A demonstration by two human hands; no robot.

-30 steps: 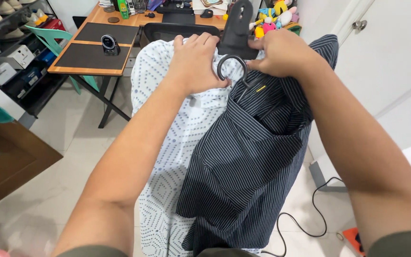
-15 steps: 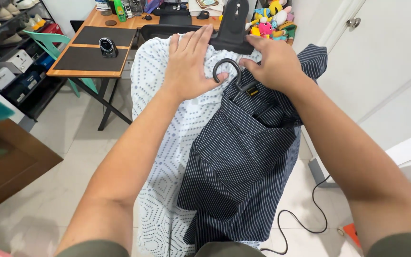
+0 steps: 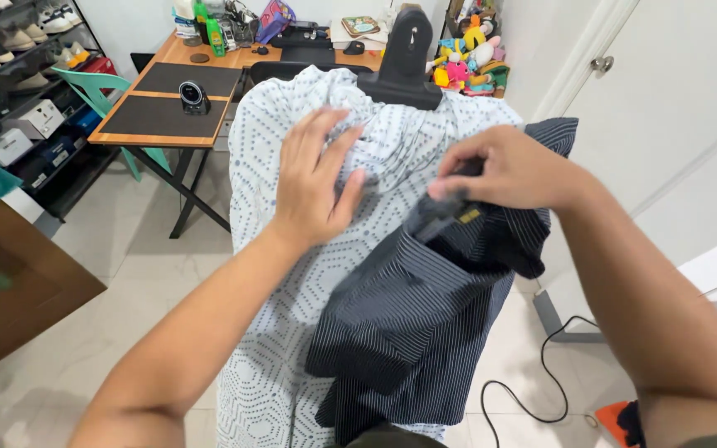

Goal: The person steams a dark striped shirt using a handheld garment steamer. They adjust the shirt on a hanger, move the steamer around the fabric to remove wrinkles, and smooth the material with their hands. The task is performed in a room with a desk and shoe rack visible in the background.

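Note:
A dark pinstriped shirt [image 3: 408, 323] hangs over the right side of an upright board with a white dotted cover [image 3: 275, 332]. My right hand [image 3: 504, 170] grips the shirt's collar area, bunching the cloth near a small yellow label [image 3: 467, 216]. My left hand [image 3: 317, 178] lies flat on the dotted cover with fingers spread, just left of the shirt. A black clamp-like holder [image 3: 404, 62] stands at the top of the board. The hanger hook is hidden.
A wooden desk [image 3: 168, 91] with dark mats and a small round device stands behind on the left, beside shelves of shoes and boxes [image 3: 18, 83]. Plush toys [image 3: 466, 62] sit behind the board. A white door [image 3: 674, 124] is on the right, and a black cable [image 3: 533, 373] lies on the tiled floor.
My right hand has pulled the shirt's collar down and away from the board's top, and the hanger hook is out of sight. My left hand slid down the cover.

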